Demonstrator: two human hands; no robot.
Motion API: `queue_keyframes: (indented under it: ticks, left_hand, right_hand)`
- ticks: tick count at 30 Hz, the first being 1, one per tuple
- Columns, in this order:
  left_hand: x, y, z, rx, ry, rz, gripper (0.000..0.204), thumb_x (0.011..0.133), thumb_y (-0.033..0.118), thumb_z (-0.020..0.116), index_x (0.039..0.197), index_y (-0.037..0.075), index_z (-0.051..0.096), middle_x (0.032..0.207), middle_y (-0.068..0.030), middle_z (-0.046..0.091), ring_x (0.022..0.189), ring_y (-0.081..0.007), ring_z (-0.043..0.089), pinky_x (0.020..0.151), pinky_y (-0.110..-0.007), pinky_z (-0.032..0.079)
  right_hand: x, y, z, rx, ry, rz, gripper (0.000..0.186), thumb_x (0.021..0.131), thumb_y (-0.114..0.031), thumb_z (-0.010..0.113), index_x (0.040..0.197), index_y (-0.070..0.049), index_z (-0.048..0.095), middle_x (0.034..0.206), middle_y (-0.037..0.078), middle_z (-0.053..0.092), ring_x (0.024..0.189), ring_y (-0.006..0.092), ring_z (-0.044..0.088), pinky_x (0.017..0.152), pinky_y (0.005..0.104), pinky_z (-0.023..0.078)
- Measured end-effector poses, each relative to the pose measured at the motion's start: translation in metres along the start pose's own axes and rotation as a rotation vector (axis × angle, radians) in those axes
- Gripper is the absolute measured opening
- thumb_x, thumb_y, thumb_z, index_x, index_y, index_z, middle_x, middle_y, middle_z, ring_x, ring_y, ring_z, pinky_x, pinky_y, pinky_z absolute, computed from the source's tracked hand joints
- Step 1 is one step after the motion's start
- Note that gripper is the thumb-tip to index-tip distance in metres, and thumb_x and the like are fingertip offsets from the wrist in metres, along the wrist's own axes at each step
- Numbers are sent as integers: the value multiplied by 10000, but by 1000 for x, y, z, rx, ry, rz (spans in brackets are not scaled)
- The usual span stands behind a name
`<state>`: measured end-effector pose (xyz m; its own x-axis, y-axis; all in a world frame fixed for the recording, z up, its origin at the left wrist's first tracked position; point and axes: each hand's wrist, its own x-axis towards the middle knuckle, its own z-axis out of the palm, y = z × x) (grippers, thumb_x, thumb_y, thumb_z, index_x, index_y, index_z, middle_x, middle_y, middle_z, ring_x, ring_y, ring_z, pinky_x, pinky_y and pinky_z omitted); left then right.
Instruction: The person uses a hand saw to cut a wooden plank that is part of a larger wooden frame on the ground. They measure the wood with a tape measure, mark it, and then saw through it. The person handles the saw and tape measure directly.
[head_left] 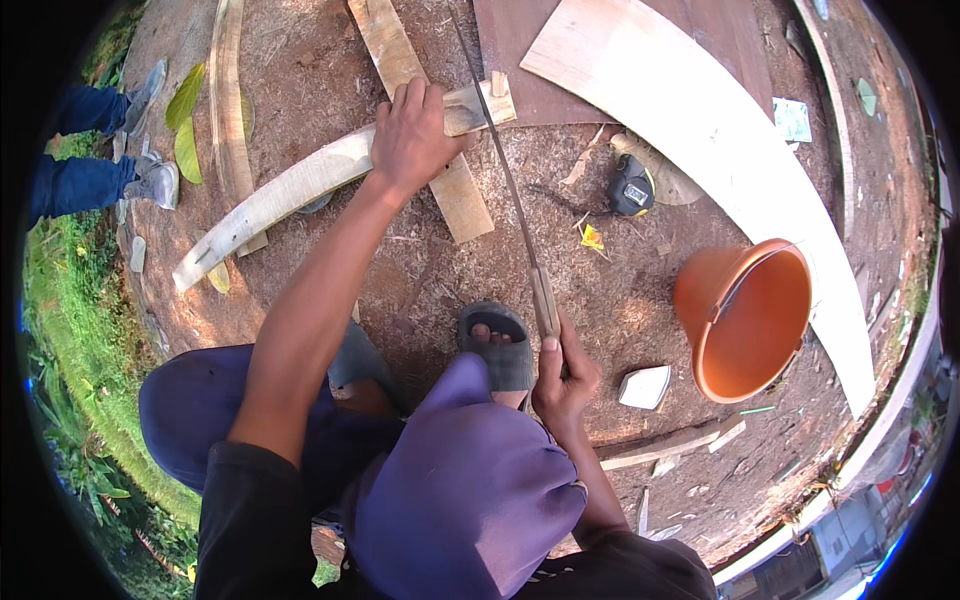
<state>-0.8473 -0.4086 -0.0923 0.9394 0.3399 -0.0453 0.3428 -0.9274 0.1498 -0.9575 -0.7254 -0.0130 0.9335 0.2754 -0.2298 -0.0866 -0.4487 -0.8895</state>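
My left hand is closed over a pale curved wooden board, near its right end. This board lies across a flat plank on the ground. In my right hand is the wooden handle of a handsaw. Seen almost edge-on, the long thin blade points away from me and crosses the curved board just right of my left hand. How deep the teeth sit in the wood I cannot tell. A small wood block shows at the board's end, beside the blade.
An orange bucket lies tipped at the right, by a large pale curved panel. A tape measure and a white scrap lie nearer the saw. At the left are another curved strip and a person's legs.
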Motion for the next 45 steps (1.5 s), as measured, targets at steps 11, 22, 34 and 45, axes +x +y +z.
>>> queue_keyframes:
  ticks: [11,22,34,45]
  left_hand:
    - [6,3,-13,-6,-91,-65,686,756,444,892,1191,-13,623,1219,-127,591,1215,-283,571,1001,-494,475]
    - [2,-1,-7,-10,-58,-59,674,770,461,881,1183,-7,627,1205,-117,583,1203,-270,569,974,-474,475]
    - [7,-3,-10,-6,-61,-55,662,777,462,878,1168,-12,632,1187,-125,581,1196,-276,571,980,-478,476]
    - [3,-7,2,-6,-13,-27,674,745,478,887,1169,12,650,1111,-99,578,1128,-265,579,954,-452,463]
  right_hand:
    - [-26,13,-27,-10,-34,-136,404,995,-117,586,1343,83,632,966,211,774,784,173,752,656,296,557]
    - [-32,22,-28,-53,-106,-93,411,1006,-137,582,1362,62,625,952,193,768,825,200,757,712,309,567]
    - [-5,20,-10,25,-53,-53,406,999,-138,599,1363,38,634,854,150,739,750,140,708,684,296,547]
    - [4,33,-1,2,-28,-78,406,995,-154,610,1355,31,646,706,105,647,625,110,619,577,307,497]
